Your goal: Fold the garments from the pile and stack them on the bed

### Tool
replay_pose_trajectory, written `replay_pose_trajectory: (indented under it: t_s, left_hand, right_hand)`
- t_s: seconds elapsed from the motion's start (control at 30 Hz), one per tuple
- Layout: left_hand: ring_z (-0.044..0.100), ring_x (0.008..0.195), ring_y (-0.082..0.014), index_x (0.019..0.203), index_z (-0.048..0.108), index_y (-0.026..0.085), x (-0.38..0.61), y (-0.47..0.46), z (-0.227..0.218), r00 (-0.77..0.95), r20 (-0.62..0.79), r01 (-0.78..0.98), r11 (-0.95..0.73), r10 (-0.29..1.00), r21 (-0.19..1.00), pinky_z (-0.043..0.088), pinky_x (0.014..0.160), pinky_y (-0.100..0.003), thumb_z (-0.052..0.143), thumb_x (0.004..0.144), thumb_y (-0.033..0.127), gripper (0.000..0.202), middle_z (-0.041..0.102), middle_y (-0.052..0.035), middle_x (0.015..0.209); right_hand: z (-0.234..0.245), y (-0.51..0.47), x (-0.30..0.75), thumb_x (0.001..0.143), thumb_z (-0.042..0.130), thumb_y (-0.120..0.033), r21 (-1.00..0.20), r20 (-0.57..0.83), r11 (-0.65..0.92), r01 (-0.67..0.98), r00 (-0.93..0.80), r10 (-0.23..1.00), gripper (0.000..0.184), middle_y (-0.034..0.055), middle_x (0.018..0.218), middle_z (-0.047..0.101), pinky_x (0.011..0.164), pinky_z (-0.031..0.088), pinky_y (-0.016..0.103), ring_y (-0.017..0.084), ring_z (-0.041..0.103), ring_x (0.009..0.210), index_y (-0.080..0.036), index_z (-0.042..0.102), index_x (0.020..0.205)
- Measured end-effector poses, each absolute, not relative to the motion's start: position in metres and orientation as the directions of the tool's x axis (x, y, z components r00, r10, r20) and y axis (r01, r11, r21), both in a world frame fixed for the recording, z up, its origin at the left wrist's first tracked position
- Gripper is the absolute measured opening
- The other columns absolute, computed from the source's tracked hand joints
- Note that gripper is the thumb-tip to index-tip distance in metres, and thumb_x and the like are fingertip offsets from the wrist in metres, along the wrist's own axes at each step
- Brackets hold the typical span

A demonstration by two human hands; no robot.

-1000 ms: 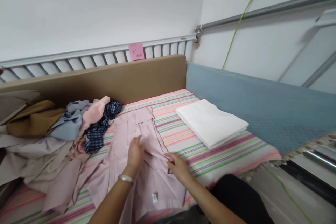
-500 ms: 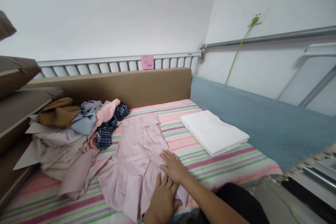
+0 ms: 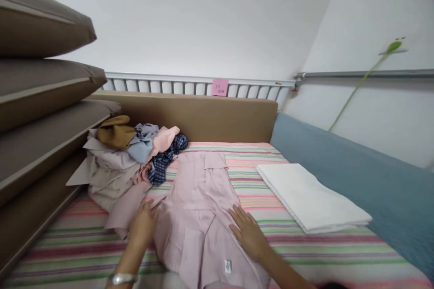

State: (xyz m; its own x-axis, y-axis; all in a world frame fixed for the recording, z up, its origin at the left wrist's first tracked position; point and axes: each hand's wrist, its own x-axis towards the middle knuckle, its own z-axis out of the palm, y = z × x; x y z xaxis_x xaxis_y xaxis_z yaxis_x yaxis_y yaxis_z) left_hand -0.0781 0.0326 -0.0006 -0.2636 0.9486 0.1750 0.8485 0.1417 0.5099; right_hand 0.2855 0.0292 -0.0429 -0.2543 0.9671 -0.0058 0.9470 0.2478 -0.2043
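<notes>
A pale pink striped shirt [image 3: 200, 198] lies spread on the striped bed sheet [image 3: 257, 180], collar toward the brown headboard. My right hand [image 3: 249, 232] rests flat on the shirt's right edge, fingers stretched out. My left hand [image 3: 144, 226], with a metal wristband, is at the shirt's left edge where a sleeve runs off to the left; its fingers curl onto the cloth, and whether they grip it is unclear.
A heap of mixed clothes [image 3: 129, 158] lies at the left. Brown cushions [image 3: 40, 99] are stacked along the left side. A folded white cloth [image 3: 310, 196] sits to the right, beside a blue blanket [image 3: 356, 176]. A brown headboard [image 3: 203, 115] stands behind.
The view swung left and cushions came into sight. My left hand moved from the lower middle of the shirt to its left edge. My right hand stayed flat on the right edge.
</notes>
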Motion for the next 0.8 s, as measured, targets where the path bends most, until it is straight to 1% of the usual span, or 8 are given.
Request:
replay_pose_trajectory:
  t_s: [0.07, 0.13, 0.23, 0.33, 0.47, 0.6, 0.7, 0.8]
  left_hand:
    - [0.058, 0.106, -0.032, 0.121, 0.052, 0.006, -0.101, 0.038, 0.0, -0.343, 0.157, 0.876, 0.255, 0.926, 0.411, 0.046, 0.088, -0.041, 0.045, 0.081, 0.029, 0.047, 0.061, -0.0206, 0.116]
    - [0.056, 0.107, -0.031, 0.122, 0.052, 0.009, -0.111, 0.039, 0.004, -0.378, 0.172, 0.898, 0.315, 0.91, 0.307, 0.045, 0.086, -0.038, 0.044, 0.08, 0.022, 0.044, 0.058, -0.0185, 0.12]
    - [0.054, 0.107, -0.0294, 0.12, 0.055, 0.014, -0.12, 0.039, 0.012, -0.392, 0.267, 0.909, 0.326, 0.88, 0.26, 0.044, 0.085, -0.038, 0.037, 0.083, 0.016, 0.042, 0.056, -0.0148, 0.123]
    - [0.048, 0.114, -0.032, 0.123, 0.054, 0.018, -0.135, 0.04, 0.014, -0.492, 0.313, 0.863, 0.409, 0.812, 0.295, 0.043, 0.086, -0.044, 0.036, 0.084, 0.021, 0.042, 0.049, -0.0134, 0.133]
    - [0.054, 0.106, -0.0364, 0.124, 0.051, 0.018, -0.161, 0.045, 0.002, -0.595, 0.034, 0.744, 0.535, 0.803, 0.401, 0.045, 0.077, -0.048, 0.043, 0.08, 0.028, 0.045, 0.055, -0.0172, 0.122]
    - [0.063, 0.09, -0.0295, 0.108, 0.057, 0.017, -0.182, 0.051, -0.015, -0.54, -0.1, 0.699, 0.511, 0.836, 0.501, 0.046, 0.072, -0.038, 0.04, 0.079, 0.023, 0.034, 0.065, -0.0159, 0.098]
    - [0.065, 0.08, -0.0267, 0.086, 0.058, 0.018, -0.19, 0.054, -0.018, -0.5, -0.184, 0.668, 0.512, 0.846, 0.541, 0.045, 0.068, -0.034, 0.038, 0.08, 0.022, 0.021, 0.067, -0.0133, 0.085]
    - [0.064, 0.075, -0.0277, 0.081, 0.057, 0.019, -0.191, 0.053, -0.005, -0.52, -0.158, 0.68, 0.519, 0.839, 0.518, 0.046, 0.066, -0.035, 0.04, 0.081, 0.027, 0.02, 0.067, -0.0117, 0.079]
  right_hand:
    - [-0.045, 0.029, 0.286, 0.093, 0.027, -0.047, -0.186, -0.01, 0.253, 0.949, -0.259, 0.966, 0.054, 0.0026, 0.15, 0.025, 0.114, 0.015, 0.044, 0.019, 0.019, 0.14, -0.025, 0.035, 0.142]
    - [-0.043, 0.031, 0.289, 0.092, 0.029, -0.046, -0.172, -0.044, 0.244, 0.954, -0.255, 0.966, 0.055, 0.0033, 0.15, 0.025, 0.114, 0.017, 0.045, 0.02, 0.02, 0.14, -0.024, 0.035, 0.142]
    - [-0.028, 0.042, 0.291, 0.087, 0.039, -0.043, -0.152, -0.122, 0.232, 0.961, -0.251, 0.96, 0.054, 0.0059, 0.147, 0.034, 0.112, 0.02, 0.047, 0.024, 0.028, 0.137, -0.023, 0.044, 0.137]
    - [0.003, 0.069, 0.275, 0.084, 0.042, -0.034, -0.17, -0.045, 0.273, 0.947, -0.284, 0.958, 0.045, 0.0092, 0.134, 0.052, 0.11, 0.025, 0.047, 0.026, 0.044, 0.127, -0.02, 0.059, 0.123]
    - [0.031, 0.129, 0.207, 0.083, 0.04, -0.025, -0.359, 0.052, 0.272, 0.893, -0.272, 0.961, 0.038, 0.0086, 0.11, 0.067, 0.092, 0.044, 0.031, 0.02, 0.061, 0.103, -0.015, 0.066, 0.11]
    - [0.018, 0.198, 0.12, 0.08, 0.047, -0.017, -0.377, 0.008, 0.247, 0.893, -0.263, 0.965, 0.034, 0.0049, 0.096, 0.071, 0.081, 0.047, 0.023, 0.015, 0.065, 0.088, -0.016, 0.065, 0.109]
    - [0.003, 0.242, 0.069, 0.081, 0.051, -0.018, -0.344, 0.003, 0.189, 0.92, -0.2, 0.98, 0.033, 0.0091, 0.1, 0.07, 0.081, 0.046, 0.023, 0.017, 0.065, 0.093, -0.013, 0.063, 0.111]
    - [-0.004, 0.273, 0.035, 0.082, 0.053, -0.025, -0.307, 0.014, 0.117, 0.945, -0.118, 0.993, 0.035, 0.0159, 0.108, 0.066, 0.083, 0.045, 0.029, 0.023, 0.062, 0.102, -0.009, 0.06, 0.112]
